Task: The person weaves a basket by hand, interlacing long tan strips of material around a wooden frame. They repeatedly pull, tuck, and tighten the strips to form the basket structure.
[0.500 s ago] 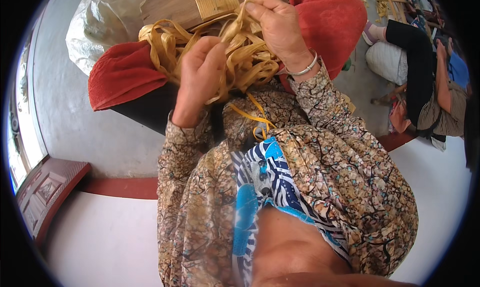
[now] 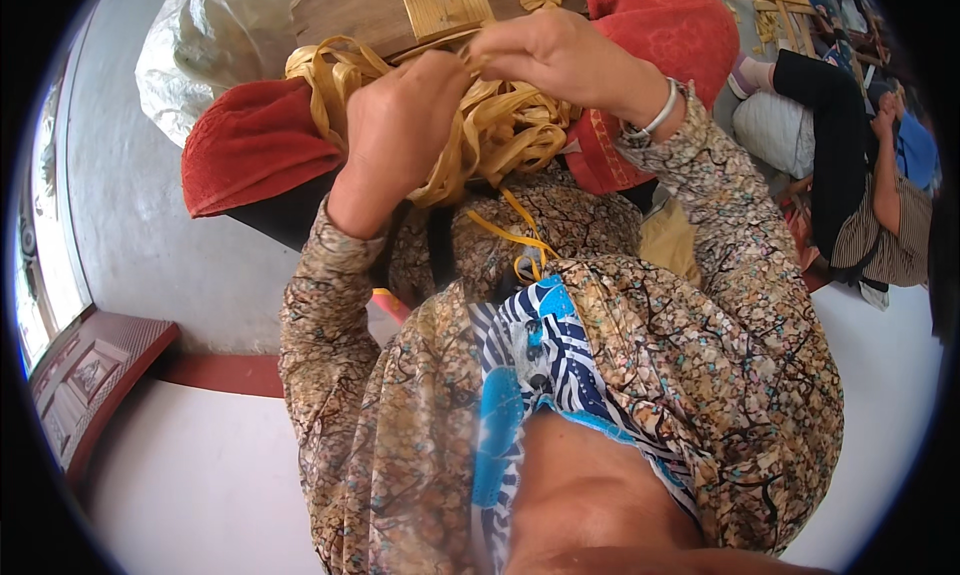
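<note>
Hands (image 2: 400,120) (image 2: 565,63) perhaps pinch one of the tan strips (image 2: 512,127).

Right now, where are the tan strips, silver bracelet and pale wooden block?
Tan strips (image 2: 515,127), head view: middle of the heap.
Silver bracelet (image 2: 664,117), head view: outer band.
Pale wooden block (image 2: 444,3), head view: upper face.

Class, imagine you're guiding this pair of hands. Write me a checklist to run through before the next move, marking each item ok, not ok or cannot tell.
1. Left hand and right hand close together: ok, the fingers meet above the lap.
2. Straw-coloured strips within reach: ok, heaped just below the hands.
3. Strips laid out straight: not ok, they lie in overlapping loops.
4. Firm fingertip grip: cannot tell, the fingertips are largely hidden.
5. Silver bracelet clear of the strips: ok, it sits on the right wrist, away from the heap.
</note>
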`<action>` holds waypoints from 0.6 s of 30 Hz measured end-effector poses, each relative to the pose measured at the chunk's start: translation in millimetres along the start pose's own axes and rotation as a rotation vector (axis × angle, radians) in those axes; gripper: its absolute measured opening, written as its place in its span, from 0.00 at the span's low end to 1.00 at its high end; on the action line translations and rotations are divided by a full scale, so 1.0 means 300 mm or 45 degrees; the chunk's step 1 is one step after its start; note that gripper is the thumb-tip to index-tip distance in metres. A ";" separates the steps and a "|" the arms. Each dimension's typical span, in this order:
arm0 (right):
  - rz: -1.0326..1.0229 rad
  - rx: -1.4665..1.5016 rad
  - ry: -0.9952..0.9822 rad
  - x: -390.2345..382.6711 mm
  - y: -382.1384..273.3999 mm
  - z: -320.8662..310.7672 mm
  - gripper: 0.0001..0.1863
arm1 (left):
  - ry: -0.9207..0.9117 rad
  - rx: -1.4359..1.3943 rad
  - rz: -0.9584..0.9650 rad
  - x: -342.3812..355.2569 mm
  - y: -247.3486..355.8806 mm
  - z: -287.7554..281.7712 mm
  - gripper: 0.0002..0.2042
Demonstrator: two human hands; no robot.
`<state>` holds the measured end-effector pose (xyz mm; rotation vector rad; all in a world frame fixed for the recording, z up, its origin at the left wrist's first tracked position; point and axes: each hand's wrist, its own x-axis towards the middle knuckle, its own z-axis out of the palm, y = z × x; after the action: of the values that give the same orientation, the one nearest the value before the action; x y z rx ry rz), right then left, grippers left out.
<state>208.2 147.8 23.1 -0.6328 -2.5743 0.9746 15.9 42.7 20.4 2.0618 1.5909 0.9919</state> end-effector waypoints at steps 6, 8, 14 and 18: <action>-0.174 0.069 0.079 -0.046 -0.020 -0.029 0.11 | -0.303 -0.709 -0.415 0.002 -0.005 -0.051 0.08; 0.120 0.317 0.103 -0.003 0.022 -0.008 0.12 | -0.299 -0.893 -0.598 0.046 -0.082 -0.037 0.10; 0.234 0.282 0.368 0.092 0.180 0.018 0.11 | -0.052 -0.873 -0.540 0.191 -0.255 0.065 0.11; 0.342 0.133 0.344 0.129 0.212 0.033 0.11 | 0.046 -0.821 -0.577 0.213 -0.304 0.108 0.08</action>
<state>189.5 204.6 -22.3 -1.0243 -2.2259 1.0180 -16.8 135.1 -41.6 1.1987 1.4096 1.1668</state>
